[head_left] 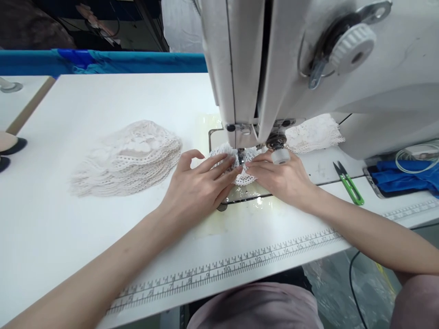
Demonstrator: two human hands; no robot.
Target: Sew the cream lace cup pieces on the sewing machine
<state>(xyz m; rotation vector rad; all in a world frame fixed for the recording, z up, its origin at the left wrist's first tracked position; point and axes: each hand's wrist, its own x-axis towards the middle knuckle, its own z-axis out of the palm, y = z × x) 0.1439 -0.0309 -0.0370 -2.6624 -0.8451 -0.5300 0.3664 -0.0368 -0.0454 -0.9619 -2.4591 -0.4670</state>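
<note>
On the white worktable (113, 96), white lace (245, 178) lies between both hands (197, 188) (286, 177), outstretched fingers resting upon it.

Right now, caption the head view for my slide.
Both hands on white lace at a sewing machine, stacked lace pieces to the left.

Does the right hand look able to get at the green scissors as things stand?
Likely yes: the green scissors lie uncovered to the right of the right hand, with nothing visibly between, though that hand is on the lace.
</note>
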